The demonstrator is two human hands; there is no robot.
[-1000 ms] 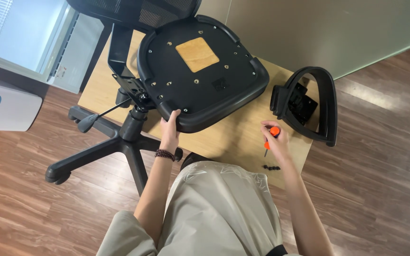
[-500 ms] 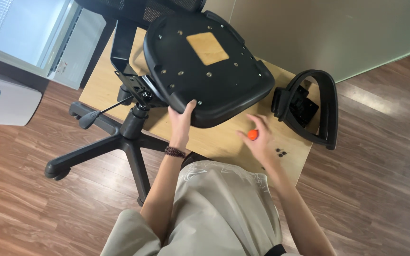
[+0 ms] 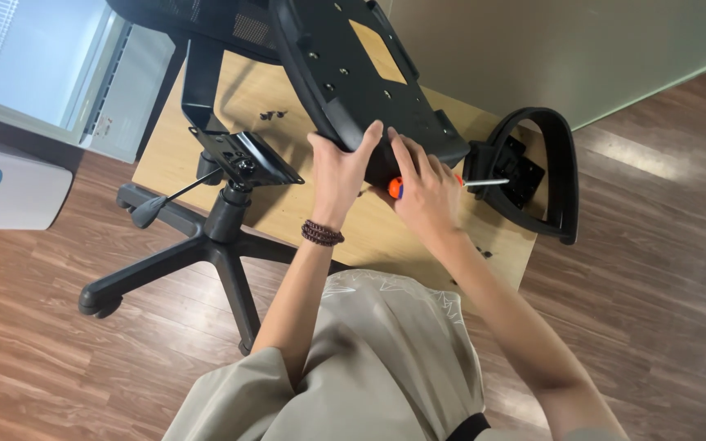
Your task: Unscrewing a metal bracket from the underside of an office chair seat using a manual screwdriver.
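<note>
**Seat pan tipped on edge, both hands at its near rim**

Seat pan (image 3: 353, 73) is black, underside facing the camera with its tan patch and screw holes showing. It stands steeply tilted over the cardboard sheet (image 3: 288, 208), leaning far and left.

Left hand (image 3: 338, 167) clamps the near edge, fingers curled over the rim and thumb on the underside, which looks like the grip carrying the weight. Right hand (image 3: 426, 192) is just right of it, fingers pressed together against the same rim while the palm traps the orange-handled screwdriver (image 3: 443, 184). The shaft sticks out right toward the loose armrest (image 3: 545, 175), so the tool stays on hand while both hands steady the pan.

Chair base (image 3: 206, 237) with its bare mounting plate (image 3: 247, 159) sits left of the hands, apart from the pan. Loose screws (image 3: 271, 115) lie on the cardboard farther back.

Versus half a second ago: the pan lay flatter over the plate and is now tipped much steeper. The right hand was down on the cardboard with the screwdriver, clear of the pan; now it's up on the rim beside the left.
</note>
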